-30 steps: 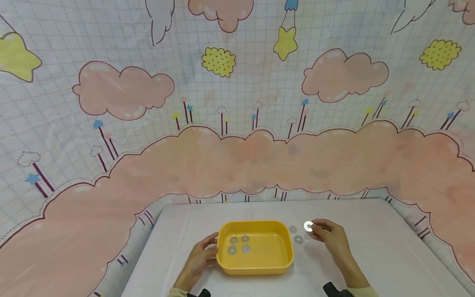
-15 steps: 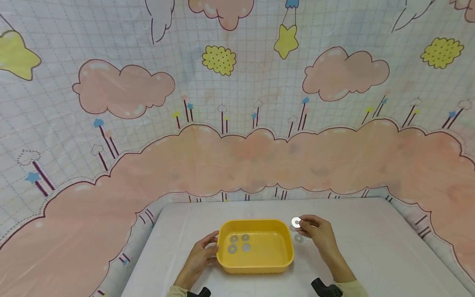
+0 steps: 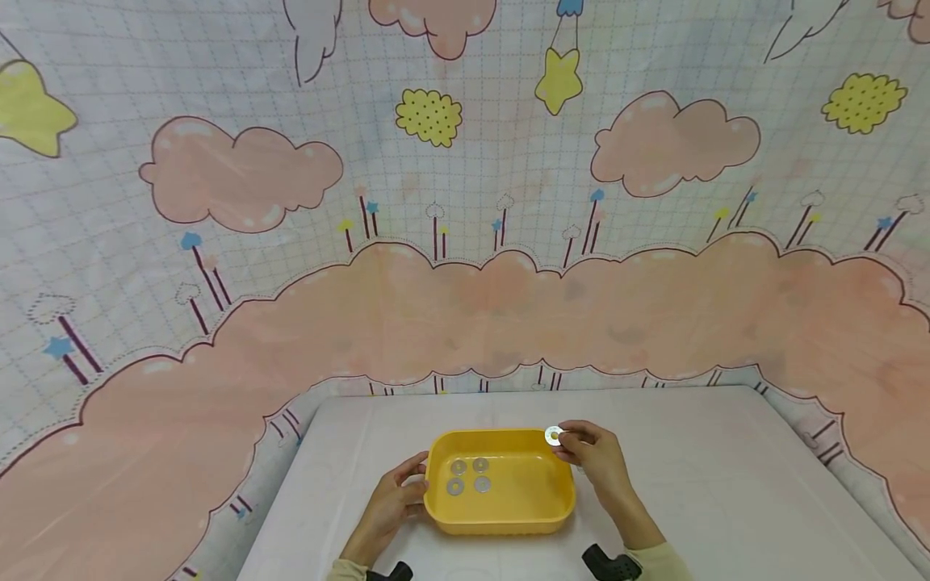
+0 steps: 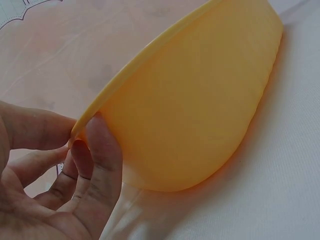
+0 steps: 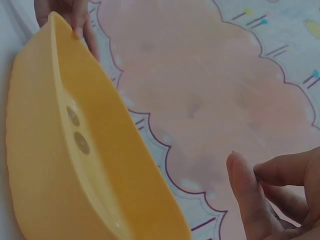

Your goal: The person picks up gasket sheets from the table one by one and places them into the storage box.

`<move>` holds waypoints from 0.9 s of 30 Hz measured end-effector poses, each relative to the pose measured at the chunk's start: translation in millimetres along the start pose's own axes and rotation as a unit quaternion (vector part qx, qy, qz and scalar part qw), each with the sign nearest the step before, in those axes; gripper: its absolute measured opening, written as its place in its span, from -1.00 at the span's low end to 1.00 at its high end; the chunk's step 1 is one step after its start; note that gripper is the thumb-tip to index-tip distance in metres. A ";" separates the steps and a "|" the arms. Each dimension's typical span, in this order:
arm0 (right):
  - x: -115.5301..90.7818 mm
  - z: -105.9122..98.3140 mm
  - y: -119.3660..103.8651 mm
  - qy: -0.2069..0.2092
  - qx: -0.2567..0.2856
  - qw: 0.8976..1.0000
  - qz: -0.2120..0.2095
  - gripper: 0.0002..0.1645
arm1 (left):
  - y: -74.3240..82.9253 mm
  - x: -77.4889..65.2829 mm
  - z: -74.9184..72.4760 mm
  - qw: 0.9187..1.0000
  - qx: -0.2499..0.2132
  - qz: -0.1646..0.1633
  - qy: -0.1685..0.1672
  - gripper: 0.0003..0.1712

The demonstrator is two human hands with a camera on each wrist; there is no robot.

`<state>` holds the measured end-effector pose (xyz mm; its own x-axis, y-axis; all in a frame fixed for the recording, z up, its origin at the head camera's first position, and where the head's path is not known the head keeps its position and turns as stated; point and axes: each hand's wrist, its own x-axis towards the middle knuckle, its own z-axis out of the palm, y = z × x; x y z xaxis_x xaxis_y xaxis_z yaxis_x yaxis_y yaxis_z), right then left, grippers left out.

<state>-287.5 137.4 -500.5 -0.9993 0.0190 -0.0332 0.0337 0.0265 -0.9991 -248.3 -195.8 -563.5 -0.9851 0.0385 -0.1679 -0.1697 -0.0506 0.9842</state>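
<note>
A yellow plastic tray (image 3: 519,510) sits on the table with several flat metal washers (image 3: 476,490) lying in its left half. My left hand (image 3: 387,508) pinches the tray's left end at the rim; in the left wrist view the thumb (image 4: 105,145) lies against the outer wall. Between thumb and fingertips, my right hand (image 3: 599,464) pinches a shiny washer (image 3: 548,438) above the tray's far right corner. In the right wrist view two washers show inside the tray, and the pinched one is mostly hidden by the fingers.
The white table (image 3: 726,484) extends on both sides of the tray. A patterned cloth (image 3: 465,323) with clouds and stars hangs behind it. Black wrist mounts (image 3: 612,563) show at the sleeves.
My right hand has carried the washer leftward, from beside the tray to over its right corner, and now covers the loose washers on the table. My left hand and the tray stay put.
</note>
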 end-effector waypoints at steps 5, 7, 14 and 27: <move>1.5 14.7 3.7 -0.004 0.015 1.000 0.001 -0.74 | 1.3 4.2 -1.6 1.000 0.002 0.000 -0.002 -0.28; 2.3 20.6 5.2 -0.007 0.020 1.000 0.003 -0.74 | 1.8 5.5 -2.0 1.000 0.004 -0.001 -0.001 -0.28; 5.9 38.4 12.6 -0.018 0.027 0.999 0.004 -0.74 | 3.2 7.6 -2.7 1.000 0.006 -0.001 -0.001 -0.28; 5.4 57.1 19.7 -0.034 0.011 0.999 0.020 -0.67 | 3.7 2.2 0.1 1.000 0.001 -0.001 0.002 -0.28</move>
<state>-293.3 81.0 -522.0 -0.9962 -0.0477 -0.0735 0.0733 0.0052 -0.9973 -251.1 -195.8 -560.2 -0.9849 0.0337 -0.1695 -0.1710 -0.0477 0.9841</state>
